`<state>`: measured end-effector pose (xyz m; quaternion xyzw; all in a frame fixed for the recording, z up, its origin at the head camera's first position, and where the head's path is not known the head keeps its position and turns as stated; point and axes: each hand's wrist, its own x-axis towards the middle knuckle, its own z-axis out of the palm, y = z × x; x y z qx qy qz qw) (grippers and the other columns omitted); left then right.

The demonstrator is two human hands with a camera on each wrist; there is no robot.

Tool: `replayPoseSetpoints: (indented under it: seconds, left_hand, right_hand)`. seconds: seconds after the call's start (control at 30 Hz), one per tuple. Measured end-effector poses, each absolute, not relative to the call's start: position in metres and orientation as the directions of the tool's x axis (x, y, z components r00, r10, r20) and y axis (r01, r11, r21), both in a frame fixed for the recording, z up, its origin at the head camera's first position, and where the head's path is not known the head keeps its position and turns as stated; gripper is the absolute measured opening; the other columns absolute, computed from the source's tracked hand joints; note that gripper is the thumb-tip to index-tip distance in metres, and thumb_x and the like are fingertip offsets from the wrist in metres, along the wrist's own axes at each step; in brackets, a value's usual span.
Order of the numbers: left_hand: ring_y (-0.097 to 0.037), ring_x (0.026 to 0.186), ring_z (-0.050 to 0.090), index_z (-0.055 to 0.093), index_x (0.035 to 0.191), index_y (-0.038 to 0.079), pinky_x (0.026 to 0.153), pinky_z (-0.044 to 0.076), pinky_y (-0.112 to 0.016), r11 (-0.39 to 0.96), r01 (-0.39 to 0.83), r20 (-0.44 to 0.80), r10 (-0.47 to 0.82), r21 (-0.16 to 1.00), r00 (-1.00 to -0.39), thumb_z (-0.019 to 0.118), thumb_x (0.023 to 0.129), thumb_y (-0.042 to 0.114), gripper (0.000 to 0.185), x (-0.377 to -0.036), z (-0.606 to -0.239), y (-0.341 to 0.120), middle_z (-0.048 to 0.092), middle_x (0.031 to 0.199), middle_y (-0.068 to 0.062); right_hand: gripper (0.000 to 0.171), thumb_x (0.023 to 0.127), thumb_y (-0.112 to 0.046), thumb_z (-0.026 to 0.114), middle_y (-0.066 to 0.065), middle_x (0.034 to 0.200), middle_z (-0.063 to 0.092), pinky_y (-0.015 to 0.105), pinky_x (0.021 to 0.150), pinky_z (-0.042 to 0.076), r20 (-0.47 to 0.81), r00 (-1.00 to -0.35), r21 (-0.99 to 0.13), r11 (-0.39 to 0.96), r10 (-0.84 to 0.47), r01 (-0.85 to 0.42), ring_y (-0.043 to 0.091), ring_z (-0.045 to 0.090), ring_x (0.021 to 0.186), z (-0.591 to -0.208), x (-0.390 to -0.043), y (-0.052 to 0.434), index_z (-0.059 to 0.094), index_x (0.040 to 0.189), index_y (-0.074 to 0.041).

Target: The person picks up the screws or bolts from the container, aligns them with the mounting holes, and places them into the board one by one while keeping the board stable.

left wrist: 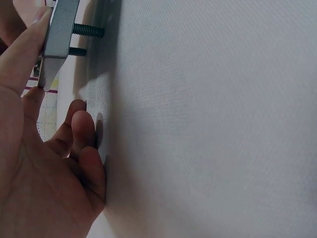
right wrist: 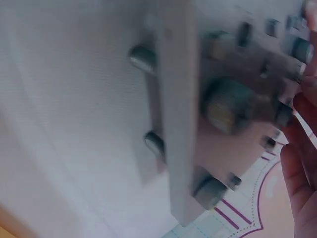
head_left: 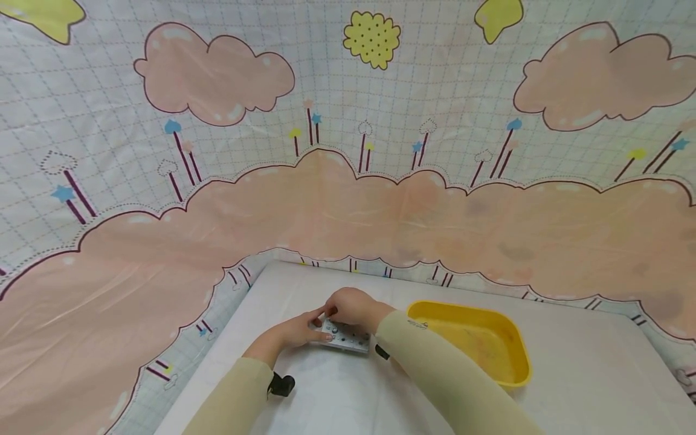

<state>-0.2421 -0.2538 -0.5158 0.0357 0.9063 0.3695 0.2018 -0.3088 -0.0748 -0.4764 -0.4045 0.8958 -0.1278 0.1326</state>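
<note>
A silvery metal plate [head_left: 348,345] carries bolts of several sizes; their heads stand on its upper face. Beneath it, threaded shanks [left wrist: 88,30] stick out toward the table. My left hand [head_left: 296,331] pinches the plate's left end, thumb on the upper face, with its other fingers loosely bent by the tabletop. My right hand [head_left: 353,307] reaches over the far left corner, its fingertips curled down onto a small bolt there and close to the left fingers. That bolt is mostly hidden by the fingers. The right wrist view is blurred, showing a large bolt head [right wrist: 230,106] mid-plate.
A yellow tray [head_left: 513,344] stands to the right of the plate, partly behind the right sleeve. The table has a white cover [head_left: 326,399]. A patterned cloth [head_left: 380,211] with clouds hangs behind and at the left. Black straps [head_left: 281,385] circle the wrists.
</note>
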Motion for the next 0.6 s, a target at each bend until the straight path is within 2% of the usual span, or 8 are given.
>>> replayPoseSetpoints:
  seconds: [0.13,0.37,0.6]
  left_hand:
    - [-0.034,0.129,0.044,0.032,0.157,0.023,0.106,0.03,-0.06,0.716,-0.098,-0.343,0.205,0.691,-0.917,0.077,0.081,0.053,0.093,-0.244,-0.517,-0.254,0.052,0.135,-0.011]
    - [-0.035,0.129,0.044,0.031,0.157,0.022,0.105,0.03,-0.061,0.724,-0.096,-0.345,0.204,0.683,-0.916,0.077,0.081,0.053,0.094,-0.247,-0.517,-0.253,0.052,0.136,-0.012]
    - [-0.036,0.129,0.045,0.029,0.157,0.03,0.103,0.031,-0.063,0.733,-0.089,-0.339,0.2,0.674,-0.919,0.077,0.08,0.054,0.094,-0.248,-0.52,-0.254,0.054,0.134,-0.012]
  right_hand:
    - [0.014,0.094,-0.017,0.07,-0.014,0.095,0.067,0.027,0.092,0.047,-0.139,-0.612,-0.298,0.622,-0.779,-0.724,0.003,0.057,0.087,-0.477,-0.308,-0.075,0.078,0.104,-0.022]
    - [0.017,0.094,-0.019,0.07,-0.013,0.097,0.066,0.026,0.084,0.048,-0.142,-0.643,-0.361,0.644,-0.753,-0.675,0.004,0.056,0.084,-0.469,-0.306,-0.068,0.077,0.109,-0.023]
    - [0.017,0.093,-0.022,0.07,-0.013,0.101,0.065,0.029,0.088,0.047,-0.111,-0.669,-0.376,0.654,-0.735,-0.656,0.006,0.056,0.092,-0.458,-0.304,-0.055,0.075,0.109,-0.024]
